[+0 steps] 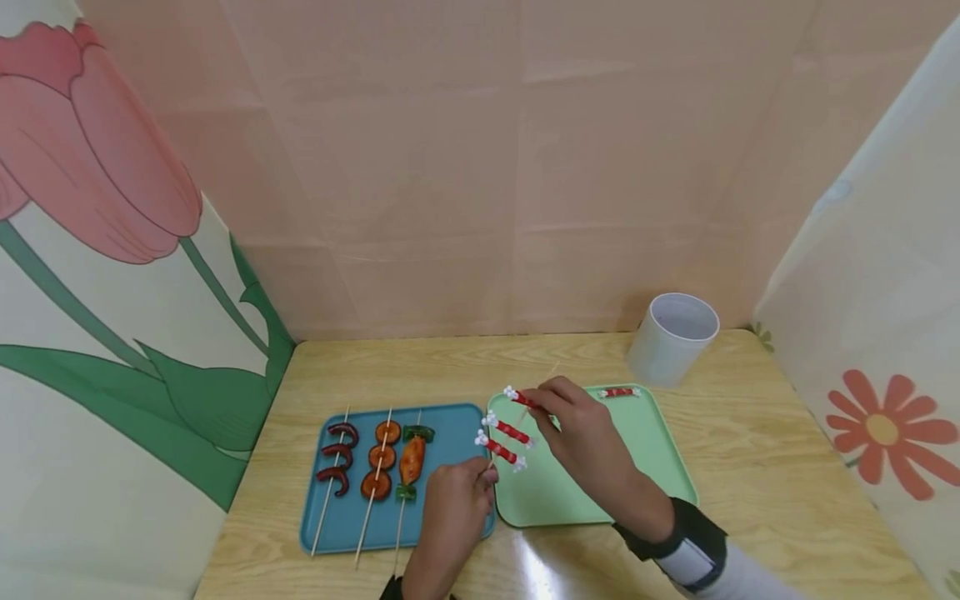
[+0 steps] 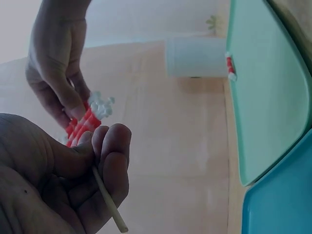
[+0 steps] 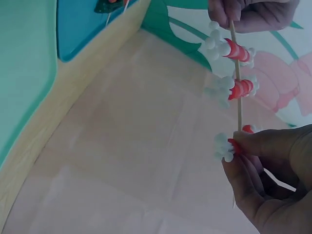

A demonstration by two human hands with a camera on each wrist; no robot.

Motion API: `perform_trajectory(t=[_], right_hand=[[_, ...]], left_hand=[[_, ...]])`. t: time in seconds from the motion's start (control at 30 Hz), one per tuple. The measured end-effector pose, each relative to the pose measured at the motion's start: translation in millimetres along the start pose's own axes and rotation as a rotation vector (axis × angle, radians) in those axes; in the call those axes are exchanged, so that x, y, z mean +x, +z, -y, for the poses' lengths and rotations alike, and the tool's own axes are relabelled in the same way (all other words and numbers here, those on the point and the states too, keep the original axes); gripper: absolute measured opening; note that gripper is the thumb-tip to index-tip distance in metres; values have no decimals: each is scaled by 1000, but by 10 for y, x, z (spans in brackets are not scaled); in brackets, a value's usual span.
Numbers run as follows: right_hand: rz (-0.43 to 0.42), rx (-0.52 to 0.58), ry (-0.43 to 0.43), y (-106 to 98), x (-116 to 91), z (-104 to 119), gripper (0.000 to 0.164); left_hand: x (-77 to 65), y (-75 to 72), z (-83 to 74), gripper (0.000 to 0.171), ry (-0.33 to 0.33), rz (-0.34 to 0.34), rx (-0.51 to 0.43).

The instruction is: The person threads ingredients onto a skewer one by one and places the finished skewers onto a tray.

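Observation:
My left hand grips the lower part of a thin wooden skewer, and its blunt end sticks out below the fingers in the left wrist view. Two red pieces with white knobbly ends are threaded above that hand, a lower piece and a middle piece. Higher up, my right hand pinches a third such piece between thumb and fingers, with the skewer passing through it. A similar loose piece lies at the back of the green tray.
Left of the green tray, a blue tray carries three loaded skewers: dark curled pieces, round brown slices, and an orange-brown piece between green ones. A white cup stands behind the green tray, near the back wall.

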State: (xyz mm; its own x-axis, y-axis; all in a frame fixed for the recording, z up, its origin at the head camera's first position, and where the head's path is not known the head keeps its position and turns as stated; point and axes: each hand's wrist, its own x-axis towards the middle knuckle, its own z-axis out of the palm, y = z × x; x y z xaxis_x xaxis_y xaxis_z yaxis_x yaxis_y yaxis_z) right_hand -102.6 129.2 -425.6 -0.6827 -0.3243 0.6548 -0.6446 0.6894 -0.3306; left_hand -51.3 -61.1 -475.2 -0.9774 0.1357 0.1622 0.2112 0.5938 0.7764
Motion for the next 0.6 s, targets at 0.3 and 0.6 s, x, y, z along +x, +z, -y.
perform_trajectory(t=[0.3, 0.6], right_hand=[[-44, -78, -48, 93, -57, 8, 38], [-51, -81, -93, 182, -106, -32, 37]], left_hand=[[12, 18, 19, 19, -17, 5, -19], [14, 50, 25, 17, -46, 33, -79]])
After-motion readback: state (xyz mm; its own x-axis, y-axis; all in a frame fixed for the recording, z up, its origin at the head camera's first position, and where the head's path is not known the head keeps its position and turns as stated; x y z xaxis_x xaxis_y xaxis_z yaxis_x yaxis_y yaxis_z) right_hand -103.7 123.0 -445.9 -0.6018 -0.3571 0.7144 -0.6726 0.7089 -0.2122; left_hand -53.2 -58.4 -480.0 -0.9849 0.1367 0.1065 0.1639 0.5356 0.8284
